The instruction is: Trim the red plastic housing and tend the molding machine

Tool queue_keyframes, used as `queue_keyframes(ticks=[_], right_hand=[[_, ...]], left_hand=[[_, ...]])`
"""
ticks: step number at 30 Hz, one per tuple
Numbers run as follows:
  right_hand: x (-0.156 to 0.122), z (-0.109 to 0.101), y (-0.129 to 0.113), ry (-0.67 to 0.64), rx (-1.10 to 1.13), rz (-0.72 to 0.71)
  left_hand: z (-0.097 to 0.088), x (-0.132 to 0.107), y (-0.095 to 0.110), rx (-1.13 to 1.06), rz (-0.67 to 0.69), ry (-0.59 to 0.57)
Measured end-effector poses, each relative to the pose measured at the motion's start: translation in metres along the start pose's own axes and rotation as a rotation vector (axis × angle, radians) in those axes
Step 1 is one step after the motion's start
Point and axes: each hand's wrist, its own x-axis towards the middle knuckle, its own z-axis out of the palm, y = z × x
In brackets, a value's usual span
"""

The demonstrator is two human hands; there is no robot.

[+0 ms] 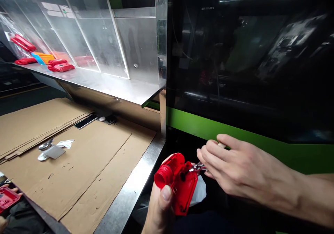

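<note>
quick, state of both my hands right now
Left hand: closed, holding the red part.
Right hand: closed, holding a metal tool, its tip at the red part.

One camera sits on the person's head and looks ahead and down. The left hand (161,209) and right hand (235,164) are close, low and right of the middle. The table (137,178) fills the low left. Farther off, a shelf (117,88) is up left and a dark panel (250,70) up right.
</note>
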Motion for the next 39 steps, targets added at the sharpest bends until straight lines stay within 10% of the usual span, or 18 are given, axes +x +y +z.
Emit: queue_keyframes(ticks=[15, 21, 25, 33, 39], right_hand=[[-0.017, 0.020, 0.005, 0.253, 0.205, -0.043], [-0.045, 0.027, 0.014, 0.313, 0.863, 0.564], [-0.052, 0.028, 0.020, 0.074, 1.181, 0.831], [-0.060, 0.052, 0.002, -0.326, 0.345, 0.609], [-0.072, 0.071, 0.003, -0.547, 0.155, 0.507]], left_hand=[[0.002, -0.009, 0.004, -0.101, -0.055, -0.025], [-0.002, -0.008, 0.006, -0.251, -0.097, -0.181], [-0.001, -0.002, 0.009, -0.448, -0.120, -0.382], [0.004, -0.001, 0.011, -0.529, -0.187, -0.419], [0.001, -0.002, 0.010, -0.549, -0.192, -0.409]])
